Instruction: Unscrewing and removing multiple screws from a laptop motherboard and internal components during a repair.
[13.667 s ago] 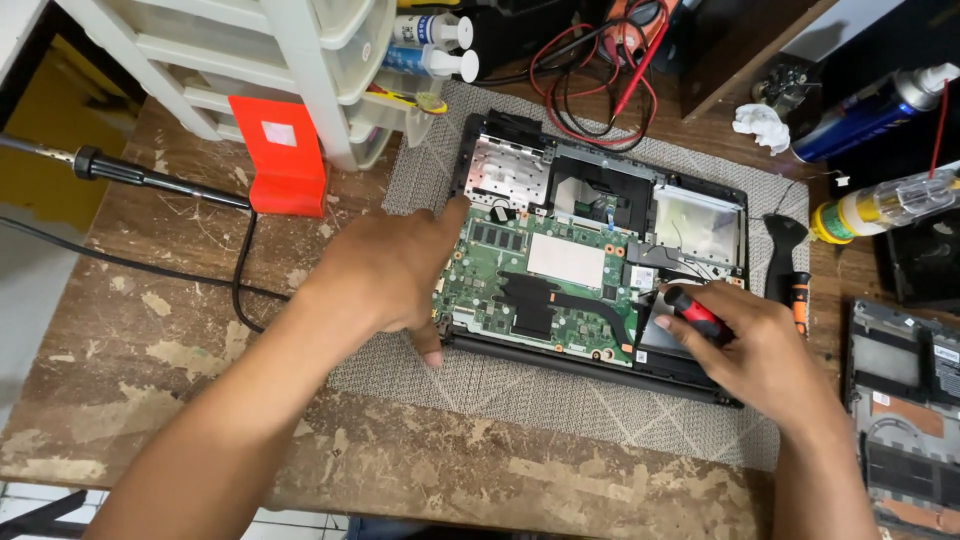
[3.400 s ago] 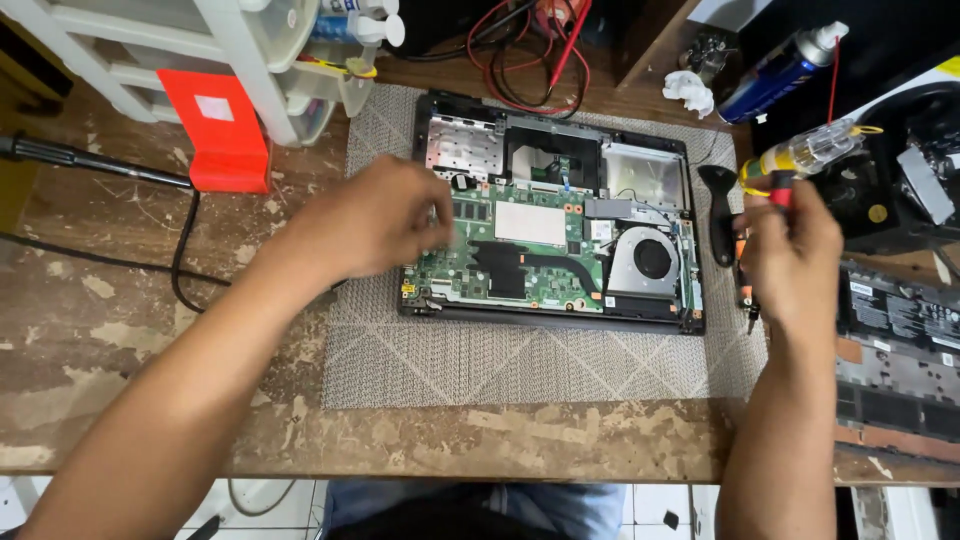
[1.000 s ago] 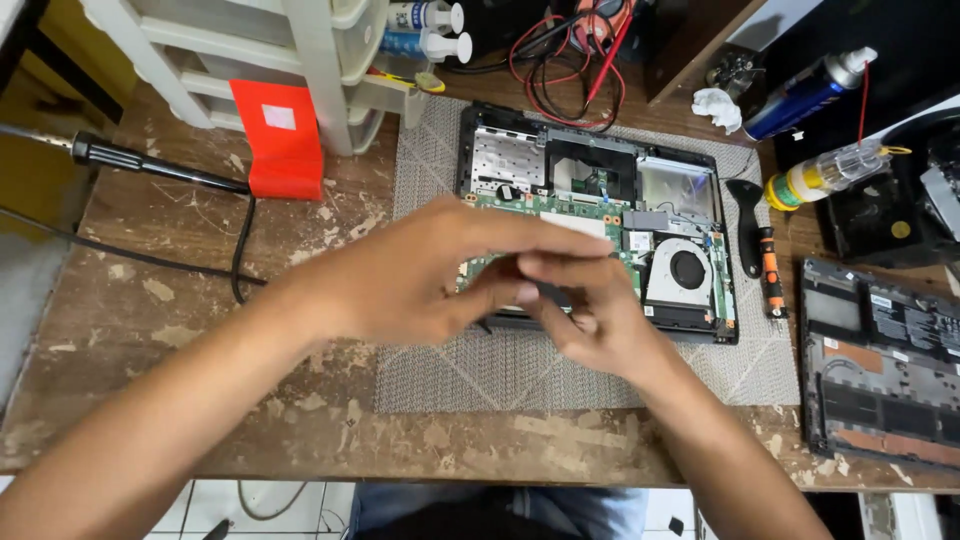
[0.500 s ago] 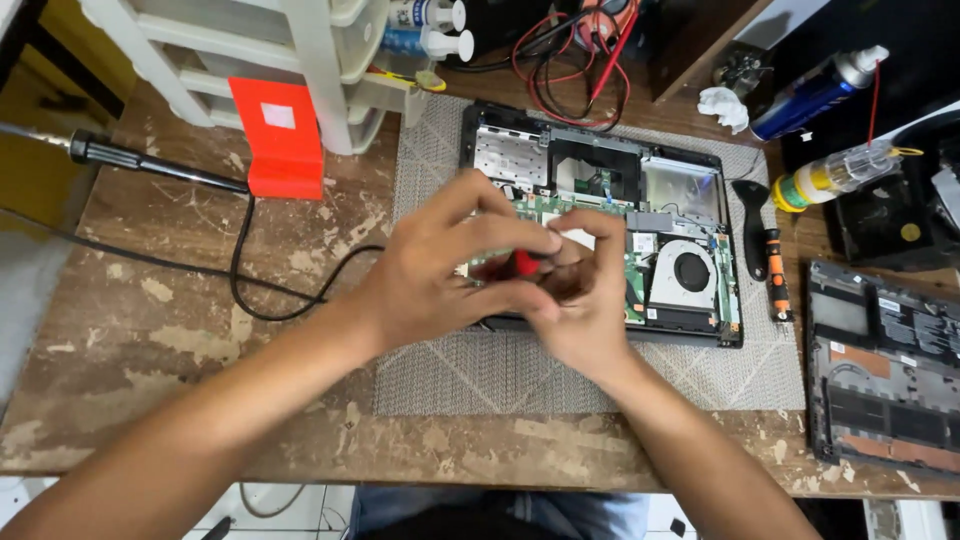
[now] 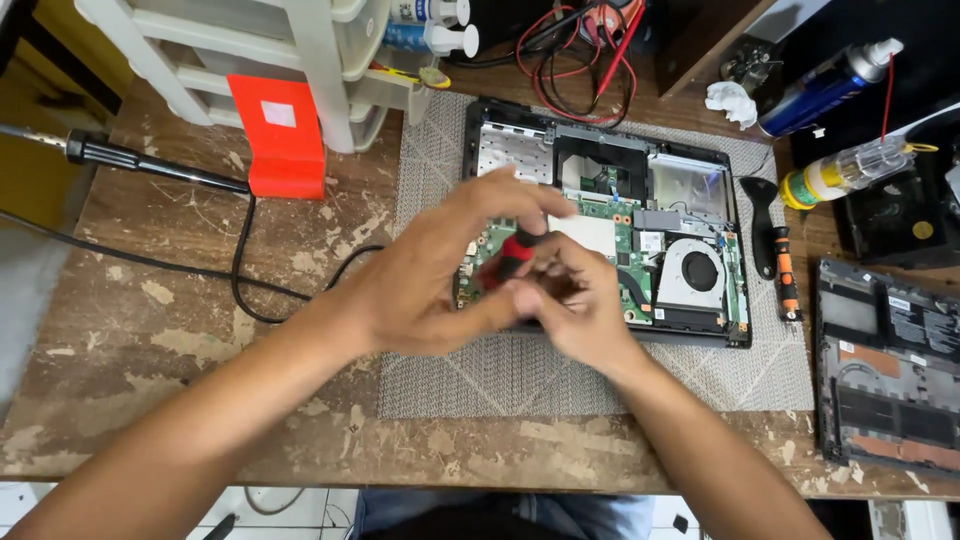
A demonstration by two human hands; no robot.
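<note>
We hold the red-and-black screwdriver [image 5: 512, 258] between our 2 hands, left hand [image 5: 430, 280] and right hand [image 5: 575, 305] both closed on it, directly above the open laptop [image 5: 690, 270]; its long axis tilts down-left.

Blue spray can [image 5: 828, 86], red and black cables [image 5: 577, 40], white drawer rack [image 5: 290, 50], black cover panel [image 5: 888, 368]

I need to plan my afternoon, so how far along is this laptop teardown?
Done: the bottom cover is off and lies to the right, baring the laptop's board and fan. In hand: left hand and right hand meet on a red-handled screwdriver over the board. Left: board and fan sit in the case; the orange screwdriver lies unused.
</note>
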